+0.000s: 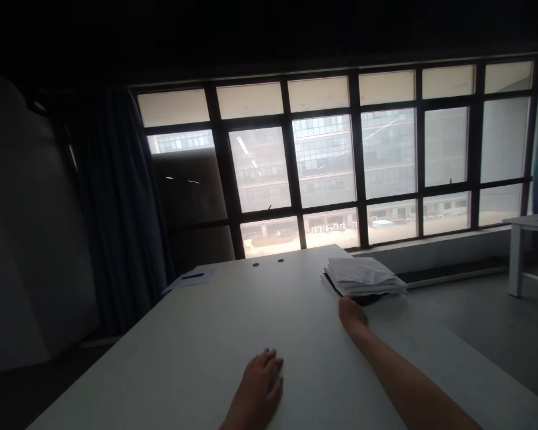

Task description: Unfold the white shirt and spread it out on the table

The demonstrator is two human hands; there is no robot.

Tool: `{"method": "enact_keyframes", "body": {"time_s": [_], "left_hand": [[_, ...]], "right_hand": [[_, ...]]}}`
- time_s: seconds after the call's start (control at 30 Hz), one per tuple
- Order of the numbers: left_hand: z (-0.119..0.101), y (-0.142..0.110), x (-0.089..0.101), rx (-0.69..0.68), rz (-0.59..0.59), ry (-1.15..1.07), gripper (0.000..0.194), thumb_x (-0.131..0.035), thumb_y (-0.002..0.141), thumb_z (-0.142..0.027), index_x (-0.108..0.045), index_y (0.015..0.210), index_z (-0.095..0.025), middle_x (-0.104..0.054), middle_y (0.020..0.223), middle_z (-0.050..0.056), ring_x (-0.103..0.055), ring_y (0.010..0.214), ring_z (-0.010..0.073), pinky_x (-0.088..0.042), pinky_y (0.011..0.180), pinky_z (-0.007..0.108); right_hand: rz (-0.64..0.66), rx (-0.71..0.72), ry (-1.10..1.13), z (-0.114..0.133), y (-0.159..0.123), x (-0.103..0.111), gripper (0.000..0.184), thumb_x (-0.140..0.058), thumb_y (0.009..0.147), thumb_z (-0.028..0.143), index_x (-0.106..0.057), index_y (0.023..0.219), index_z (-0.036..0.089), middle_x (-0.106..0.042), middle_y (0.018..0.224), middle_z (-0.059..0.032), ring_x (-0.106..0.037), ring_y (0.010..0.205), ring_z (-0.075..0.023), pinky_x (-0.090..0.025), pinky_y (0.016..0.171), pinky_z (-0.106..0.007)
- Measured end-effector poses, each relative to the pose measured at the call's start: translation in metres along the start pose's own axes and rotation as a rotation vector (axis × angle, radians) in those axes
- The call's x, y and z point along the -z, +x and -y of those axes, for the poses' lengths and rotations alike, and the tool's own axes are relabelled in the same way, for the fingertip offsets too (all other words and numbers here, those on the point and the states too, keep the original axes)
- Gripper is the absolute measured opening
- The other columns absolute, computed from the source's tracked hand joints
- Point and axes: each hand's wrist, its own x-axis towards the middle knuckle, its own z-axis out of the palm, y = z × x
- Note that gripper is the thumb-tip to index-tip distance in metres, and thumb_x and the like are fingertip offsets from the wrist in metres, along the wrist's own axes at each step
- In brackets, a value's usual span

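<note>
My left hand (260,382) lies flat on the pale table (197,346), palm down, fingers stretched forward, holding nothing. My right arm reaches further across the table; my right hand (352,315) is at the near edge of a stack of folded white cloth (364,275) that rests on something dark. The fingers of that hand are tucked at or under the stack's edge and do not show.
A sheet of paper with a dark pen (192,276) lies at the table's far left corner. Two cable holes (268,262) sit near the far edge. Large windows, a dark curtain (121,209) at left, and another white table (531,230) at right.
</note>
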Motion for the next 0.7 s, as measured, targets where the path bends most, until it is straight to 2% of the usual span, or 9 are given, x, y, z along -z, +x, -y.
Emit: {"method": "enact_keyframes", "body": {"time_s": [0.07, 0.13, 0.23, 0.37, 0.5, 0.6, 0.63, 0.7], "left_hand": [[0.0, 0.002, -0.002, -0.011, -0.026, 0.0, 0.041, -0.054, 0.092, -0.037, -0.066, 0.13, -0.029, -0.059, 0.143, 0.008, -0.049, 0.137, 0.029, -0.037, 0.117, 0.05], [-0.002, 0.003, -0.002, -0.004, -0.043, -0.01, 0.04, -0.055, 0.091, -0.037, -0.067, 0.128, -0.028, -0.06, 0.141, 0.009, -0.05, 0.135, 0.0291, -0.038, 0.116, 0.05], [-0.003, 0.003, -0.003, 0.017, -0.041, -0.039, 0.04, -0.056, 0.09, -0.035, -0.066, 0.128, -0.027, -0.061, 0.14, 0.009, -0.05, 0.135, 0.0294, -0.037, 0.117, 0.049], [0.003, 0.0, -0.006, 0.05, -0.104, -0.164, 0.052, -0.056, 0.087, -0.031, -0.057, 0.138, -0.02, -0.059, 0.142, 0.013, -0.051, 0.135, 0.0292, -0.036, 0.117, 0.048], [0.021, 0.001, -0.008, 0.145, -0.319, -0.449, 0.048, -0.05, 0.085, -0.024, -0.055, 0.133, -0.017, -0.063, 0.134, 0.014, -0.058, 0.126, 0.0253, -0.044, 0.11, 0.044], [0.029, 0.003, -0.001, 0.234, -0.465, -0.606, 0.037, -0.048, 0.089, -0.031, -0.06, 0.122, -0.018, -0.068, 0.123, 0.014, -0.065, 0.116, 0.0272, -0.05, 0.101, 0.046], [0.029, 0.003, 0.004, 0.244, -0.503, -0.622, 0.035, -0.048, 0.091, -0.035, -0.061, 0.119, -0.018, -0.069, 0.121, 0.013, -0.065, 0.114, 0.0279, -0.051, 0.1, 0.047], [0.023, 0.0, 0.014, 0.229, -0.572, -0.611, 0.035, -0.045, 0.096, -0.041, -0.063, 0.117, -0.02, -0.068, 0.121, 0.012, -0.064, 0.115, 0.0285, -0.049, 0.102, 0.049]], "right_hand": [[0.027, 0.025, -0.017, 0.012, -0.015, 0.0, 0.033, -0.062, 0.096, 0.032, -0.062, 0.123, 0.012, -0.065, 0.122, -0.0134, -0.065, 0.105, -0.0241, -0.055, 0.089, -0.043], [0.052, 0.064, -0.026, 0.025, -0.036, 0.002, 0.024, -0.056, 0.096, 0.016, -0.065, 0.117, 0.007, -0.069, 0.116, -0.019, -0.068, 0.107, -0.0267, -0.054, 0.089, -0.04], [0.105, 0.145, -0.022, 0.05, -0.08, 0.006, 0.031, -0.048, 0.088, -0.003, -0.07, 0.109, 0.006, -0.073, 0.108, -0.023, -0.07, 0.105, -0.0293, -0.054, 0.086, -0.037], [0.209, 0.303, -0.002, 0.099, -0.154, 0.005, 0.036, -0.051, 0.081, -0.005, -0.072, 0.107, 0.009, -0.075, 0.105, -0.0216, -0.072, 0.1, -0.0307, -0.056, 0.083, -0.037], [0.343, 0.493, -0.011, 0.144, -0.214, 0.005, 0.033, -0.066, 0.075, 0.004, -0.074, 0.106, 0.01, -0.076, 0.103, -0.0207, -0.073, 0.097, -0.0346, -0.057, 0.083, -0.04], [0.536, 0.844, 0.004, 0.152, -0.232, 0.032, 0.032, -0.071, 0.077, 0.02, -0.074, 0.109, 0.017, -0.078, 0.096, -0.0137, -0.073, 0.091, -0.0321, -0.056, 0.077, -0.036], [0.612, 0.968, 0.056, 0.149, -0.233, 0.048, 0.035, -0.07, 0.08, 0.024, -0.073, 0.115, 0.021, -0.078, 0.095, -0.0092, -0.074, 0.088, -0.0283, -0.055, 0.074, -0.032], [0.721, 1.075, 0.261, 0.138, -0.228, 0.086, 0.048, -0.07, 0.083, 0.035, -0.063, 0.131, 0.03, -0.078, 0.095, -0.001, -0.073, 0.081, -0.0197, -0.052, 0.067, -0.024]]}}
